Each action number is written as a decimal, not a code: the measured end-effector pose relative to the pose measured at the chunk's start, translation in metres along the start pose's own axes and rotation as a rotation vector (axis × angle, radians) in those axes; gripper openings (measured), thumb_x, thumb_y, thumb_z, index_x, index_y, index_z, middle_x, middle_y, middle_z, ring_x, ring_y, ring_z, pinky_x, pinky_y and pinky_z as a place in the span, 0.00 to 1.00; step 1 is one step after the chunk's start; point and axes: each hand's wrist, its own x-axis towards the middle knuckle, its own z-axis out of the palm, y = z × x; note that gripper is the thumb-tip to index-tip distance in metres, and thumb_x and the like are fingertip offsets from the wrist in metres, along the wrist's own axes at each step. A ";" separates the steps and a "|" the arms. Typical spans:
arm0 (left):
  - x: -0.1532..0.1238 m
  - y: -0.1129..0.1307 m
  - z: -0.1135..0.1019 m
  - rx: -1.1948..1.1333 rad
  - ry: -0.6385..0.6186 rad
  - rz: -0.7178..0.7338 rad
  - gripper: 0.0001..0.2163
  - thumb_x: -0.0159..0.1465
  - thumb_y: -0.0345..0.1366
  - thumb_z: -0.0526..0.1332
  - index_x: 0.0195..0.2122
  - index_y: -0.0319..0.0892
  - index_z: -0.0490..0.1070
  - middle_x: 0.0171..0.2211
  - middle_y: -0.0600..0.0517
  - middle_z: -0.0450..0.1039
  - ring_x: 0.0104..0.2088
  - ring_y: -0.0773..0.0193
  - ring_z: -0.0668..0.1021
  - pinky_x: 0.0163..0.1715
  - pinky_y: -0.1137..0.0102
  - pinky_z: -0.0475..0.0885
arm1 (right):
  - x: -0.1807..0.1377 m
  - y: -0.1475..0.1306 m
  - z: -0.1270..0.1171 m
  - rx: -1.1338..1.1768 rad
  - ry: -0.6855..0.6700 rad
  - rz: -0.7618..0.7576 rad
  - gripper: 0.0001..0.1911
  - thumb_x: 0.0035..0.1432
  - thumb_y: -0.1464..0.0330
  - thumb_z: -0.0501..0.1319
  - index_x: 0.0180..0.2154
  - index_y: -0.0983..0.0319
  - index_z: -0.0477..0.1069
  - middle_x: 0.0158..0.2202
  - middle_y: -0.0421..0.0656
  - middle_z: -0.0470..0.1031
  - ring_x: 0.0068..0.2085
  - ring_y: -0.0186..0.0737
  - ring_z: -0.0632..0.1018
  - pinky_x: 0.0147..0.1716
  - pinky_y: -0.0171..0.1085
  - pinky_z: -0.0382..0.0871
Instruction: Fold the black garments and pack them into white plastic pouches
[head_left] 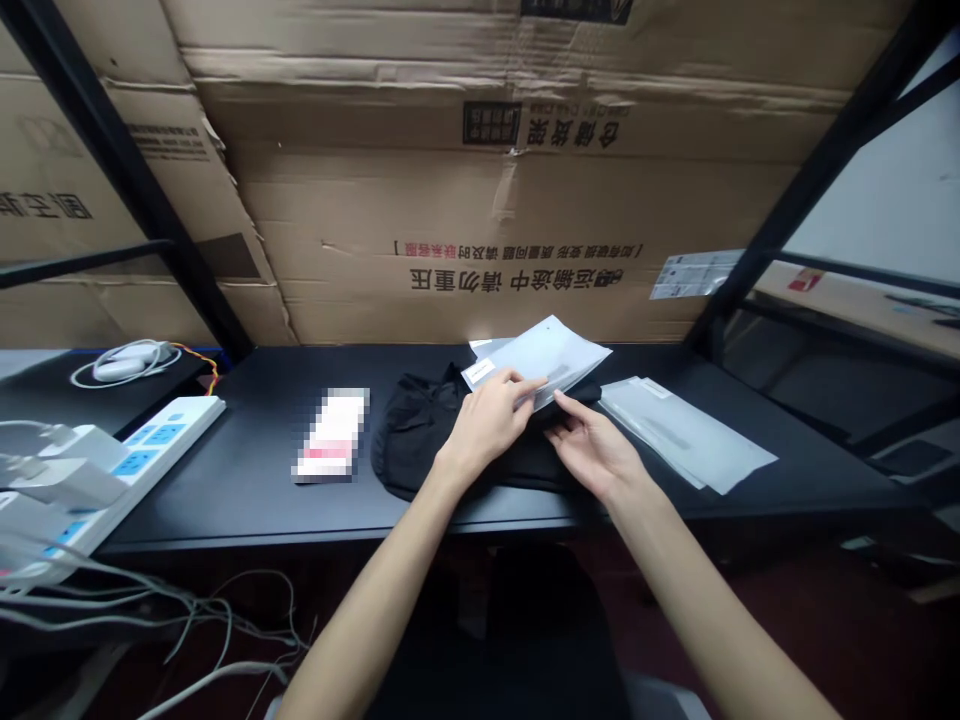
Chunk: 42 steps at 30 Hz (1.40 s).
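A translucent whitish flat plastic packet (559,350) with a small white label is raised at a tilt above a black cloth bundle (420,430) on the dark desk. Its lower left part is under my left hand (491,425), whose fingers close on it with the index finger stretched across the surface. At the lower right edge my right hand (592,445) pinches the packet, thumb on top and the other fingers below. Another packet edge shows behind it. To the right of the cloth lie several similar packets (682,430) in a loose stack.
A blurred-out flat object (334,435) lies left of the cloth. At the far left a white power strip (150,450) carries plugs, and cables hang below the desk edge. Cardboard (450,200) walls off the back between black metal posts (810,190).
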 end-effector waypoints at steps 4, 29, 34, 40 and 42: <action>-0.007 0.005 -0.012 0.031 0.033 -0.001 0.18 0.77 0.36 0.55 0.62 0.52 0.77 0.51 0.49 0.78 0.44 0.59 0.82 0.45 0.67 0.78 | -0.005 -0.001 0.005 0.033 -0.066 0.049 0.09 0.61 0.71 0.70 0.44 0.56 0.80 0.47 0.39 0.86 0.55 0.39 0.83 0.57 0.36 0.81; -0.029 0.000 -0.036 0.217 0.179 -0.260 0.14 0.72 0.32 0.61 0.54 0.52 0.81 0.43 0.52 0.79 0.35 0.62 0.81 0.34 0.70 0.72 | -0.036 0.002 0.000 0.184 -0.021 0.076 0.16 0.62 0.72 0.69 0.52 0.63 0.81 0.48 0.48 0.87 0.53 0.50 0.86 0.54 0.43 0.83; -0.027 -0.004 -0.030 0.075 0.160 -0.270 0.12 0.70 0.31 0.63 0.51 0.48 0.83 0.41 0.52 0.80 0.36 0.62 0.82 0.39 0.70 0.74 | -0.040 0.002 0.001 0.185 -0.071 0.074 0.15 0.59 0.71 0.71 0.49 0.63 0.82 0.45 0.48 0.88 0.53 0.52 0.86 0.56 0.44 0.82; -0.030 -0.002 -0.026 -0.022 0.148 -0.239 0.12 0.70 0.31 0.63 0.50 0.46 0.83 0.39 0.51 0.80 0.35 0.63 0.81 0.40 0.69 0.75 | -0.029 0.007 0.001 -0.001 -0.092 0.022 0.19 0.54 0.71 0.75 0.49 0.62 0.82 0.46 0.47 0.88 0.49 0.51 0.88 0.54 0.44 0.83; -0.032 -0.003 -0.024 -0.041 0.173 -0.234 0.12 0.69 0.30 0.63 0.50 0.46 0.83 0.39 0.52 0.80 0.34 0.64 0.81 0.40 0.69 0.76 | -0.025 0.005 -0.003 -0.079 -0.106 0.046 0.20 0.53 0.71 0.76 0.49 0.62 0.83 0.46 0.47 0.88 0.47 0.50 0.88 0.53 0.44 0.83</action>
